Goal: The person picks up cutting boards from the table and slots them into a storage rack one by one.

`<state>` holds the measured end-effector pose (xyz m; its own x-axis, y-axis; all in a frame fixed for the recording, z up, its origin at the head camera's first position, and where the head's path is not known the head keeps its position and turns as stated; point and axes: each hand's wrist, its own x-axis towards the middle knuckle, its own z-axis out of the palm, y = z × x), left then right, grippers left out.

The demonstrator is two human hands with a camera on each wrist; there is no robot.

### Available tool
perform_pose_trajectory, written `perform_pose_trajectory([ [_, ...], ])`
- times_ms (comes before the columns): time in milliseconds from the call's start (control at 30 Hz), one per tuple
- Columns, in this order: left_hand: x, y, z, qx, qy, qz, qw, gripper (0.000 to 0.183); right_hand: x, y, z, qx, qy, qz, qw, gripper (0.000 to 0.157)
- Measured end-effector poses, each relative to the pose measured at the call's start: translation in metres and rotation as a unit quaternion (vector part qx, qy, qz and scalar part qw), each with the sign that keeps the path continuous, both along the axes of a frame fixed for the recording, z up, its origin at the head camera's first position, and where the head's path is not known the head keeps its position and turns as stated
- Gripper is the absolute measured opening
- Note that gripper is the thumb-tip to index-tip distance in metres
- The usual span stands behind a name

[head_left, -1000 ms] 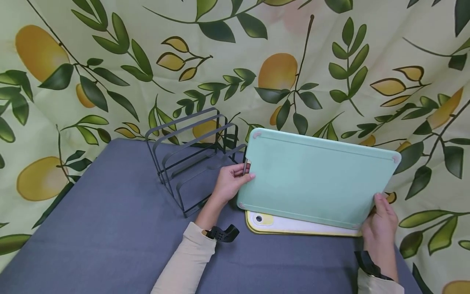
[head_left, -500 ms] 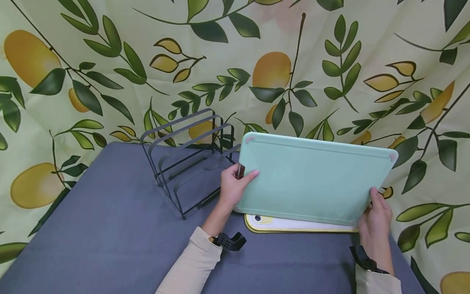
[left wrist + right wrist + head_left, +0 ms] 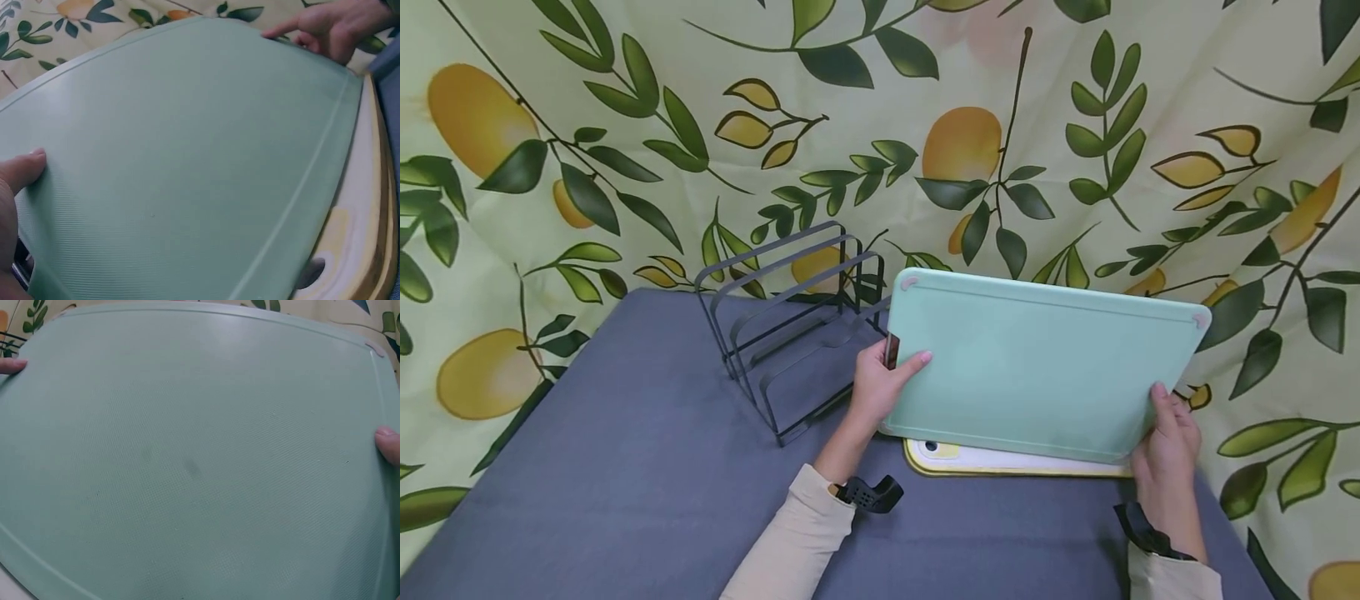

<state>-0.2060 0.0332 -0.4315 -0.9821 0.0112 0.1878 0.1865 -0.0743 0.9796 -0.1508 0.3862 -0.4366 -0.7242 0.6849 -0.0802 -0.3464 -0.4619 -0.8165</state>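
Observation:
A mint-green cutting board [image 3: 1037, 367] with pinkish corner pads is held tilted up between both hands. My left hand [image 3: 876, 383] grips its left edge, thumb on the front face, the other fingers partly hidden behind. At the lower right edge, my right hand [image 3: 1168, 437] holds the board, its thumb [image 3: 389, 444] on the face in the right wrist view. Beneath it lies a white board with a yellow rim [image 3: 1030, 460], mostly covered by the green one; its hole shows in the left wrist view. A dark wire rack [image 3: 752, 333] with several slots stands left of my left hand.
A blue-grey cloth [image 3: 625, 467] covers the table. Behind the table hangs a pale curtain [image 3: 865, 83] printed with leaves and orange fruit. The rack stands close to the green board's left edge.
The green board has shifted slightly left and turned a little with both hands. My left thumb has slid further onto its face. The last half second shows hardly any motion.

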Motion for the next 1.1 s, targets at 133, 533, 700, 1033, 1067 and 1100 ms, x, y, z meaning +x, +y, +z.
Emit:
perform_pose_trajectory([
  [133,0.0,0.004,-0.003,0.023,0.041,0.045,0.9979,0.028,0.0,-0.003,-0.001,0.015,-0.018,-0.004,1.0,0.037],
  [533,0.001,0.01,-0.01,0.097,0.15,0.107,0.9781,0.057,0.001,-0.003,0.0,0.004,-0.015,-0.019,1.0,0.026],
  [700,0.0,0.007,-0.009,0.123,0.156,0.096,0.9753,0.059,0.0,-0.003,0.001,-0.003,-0.015,-0.009,1.0,0.015],
  [1033,0.006,0.006,0.009,0.12,0.156,0.102,0.9752,0.056,0.0,-0.006,0.004,-0.044,0.039,-0.029,0.998,0.012],
  [1067,0.007,0.006,0.01,0.119,0.154,0.103,0.9754,0.056,-0.001,-0.007,0.004,-0.04,0.048,-0.038,0.997,0.012],
  [1100,0.007,0.006,0.011,0.12,0.151,0.106,0.9755,0.056,-0.001,-0.008,0.004,-0.036,0.054,-0.049,0.997,0.013],
])
